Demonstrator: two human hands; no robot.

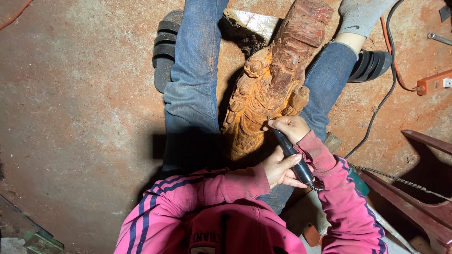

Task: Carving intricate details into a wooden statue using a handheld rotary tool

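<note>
The wooden carving (273,80) lies in the middle of the frame, between the person's legs in blue jeans (193,89). The right hand (289,128) has its fingers shut around a dark carving tool (292,155), its tip touching the wood. The left hand (281,168) wraps the tool's back end lower down. A black sandal (165,47) rests on the floor (80,117) at upper left.

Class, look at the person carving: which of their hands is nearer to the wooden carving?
Right. The right hand grips the rotary tool against the wooden carving; the left hand holds the tool's rear, farther back.
</note>
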